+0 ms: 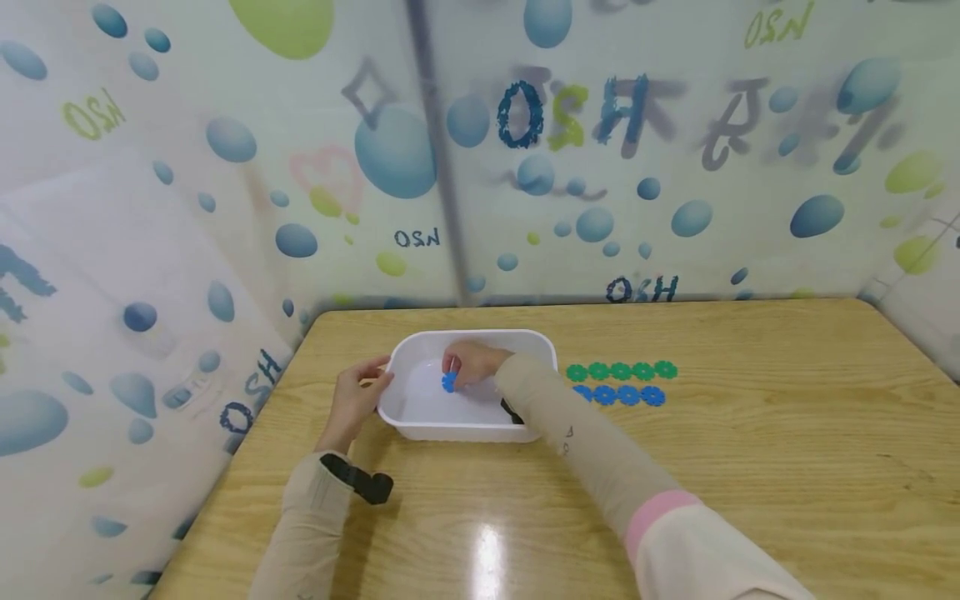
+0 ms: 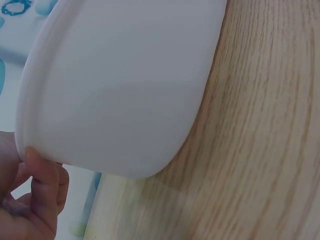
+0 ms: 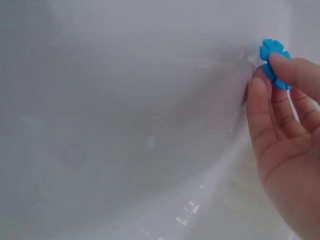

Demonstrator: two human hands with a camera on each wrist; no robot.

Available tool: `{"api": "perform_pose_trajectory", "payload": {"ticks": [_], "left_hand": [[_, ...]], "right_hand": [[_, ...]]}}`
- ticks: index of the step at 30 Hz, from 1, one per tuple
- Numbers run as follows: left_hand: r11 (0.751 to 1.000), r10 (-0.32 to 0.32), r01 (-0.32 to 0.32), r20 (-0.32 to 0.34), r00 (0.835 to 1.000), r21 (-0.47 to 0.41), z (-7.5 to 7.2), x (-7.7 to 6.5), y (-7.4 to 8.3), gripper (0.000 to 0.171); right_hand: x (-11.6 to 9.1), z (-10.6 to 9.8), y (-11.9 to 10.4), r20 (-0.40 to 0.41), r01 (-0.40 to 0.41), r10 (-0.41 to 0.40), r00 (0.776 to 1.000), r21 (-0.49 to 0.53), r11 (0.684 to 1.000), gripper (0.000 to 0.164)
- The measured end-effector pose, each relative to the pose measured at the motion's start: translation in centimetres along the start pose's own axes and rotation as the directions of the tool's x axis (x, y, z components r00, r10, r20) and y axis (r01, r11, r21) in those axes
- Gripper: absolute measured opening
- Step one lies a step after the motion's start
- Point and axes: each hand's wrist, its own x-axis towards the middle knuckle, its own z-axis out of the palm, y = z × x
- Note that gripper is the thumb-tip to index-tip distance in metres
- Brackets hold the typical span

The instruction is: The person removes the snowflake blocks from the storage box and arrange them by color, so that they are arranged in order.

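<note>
Inside the white plastic tub (image 1: 457, 432), my right hand (image 1: 476, 363) pinches a blue flower-shaped plastic disc (image 1: 449, 382) between thumb and fingers. The right wrist view shows the notched edge of this blue disc (image 3: 270, 50) beside the thumb, close to the tub's wall. At the tub's left end, my left hand (image 1: 356, 403) grips the rim. From the left wrist, the fingers (image 2: 42, 175) are bent at the corner of the tub's rim, beside its smooth outer wall (image 2: 120, 100). Part of the tub's right side is hidden behind the right forearm.
Right of the tub, a row of several green flower discs (image 1: 621, 372) lies on the wooden table (image 1: 787, 450). A row of several blue discs (image 1: 628, 396) lies in front of it, its left end partly covered by the right sleeve. A patterned curtain (image 1: 480, 208) stands behind the table.
</note>
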Motion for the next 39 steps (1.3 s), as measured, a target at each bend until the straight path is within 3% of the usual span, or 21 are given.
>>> {"api": "perform_pose_trajectory", "payload": {"ticks": [7, 14, 23, 29, 39], "left_hand": [[1.0, 0.011, -0.011, -0.006, 1.0, 0.012, 0.1, 0.1, 0.0, 0.035], [1.0, 0.01, -0.01, -0.006, 1.0, 0.011, 0.1, 0.1, -0.2, 0.035], [1.0, 0.005, -0.004, -0.003, 1.0, 0.022, -0.1, 0.2, -0.3, 0.035], [1.0, -0.01, 0.009, 0.01, 1.0, 0.03, -0.1, 0.2, -0.1, 0.035], [1.0, 0.006, -0.006, 0.01, 1.0, 0.024, 0.0, 0.0, 0.0, 0.036]], "right_hand": [[-0.3, -0.6, 0.2, 0.027, 0.072, -0.073, 0.997, 0.053, 0.996, 0.014], [-0.6, -1.4, 0.2, -0.007, 0.1, -0.1, 0.995, 0.15, 0.984, 0.014], [-2.7, -3.9, -1.2, -0.043, 0.204, -0.199, 0.979, 0.228, 0.952, 0.017], [-4.0, -5.0, -1.8, -0.081, 0.233, -0.22, 0.972, 0.229, 0.945, 0.02], [-6.7, -6.5, -0.8, -0.14, 0.273, -0.241, 0.96, 0.302, 0.913, 0.023]]}}
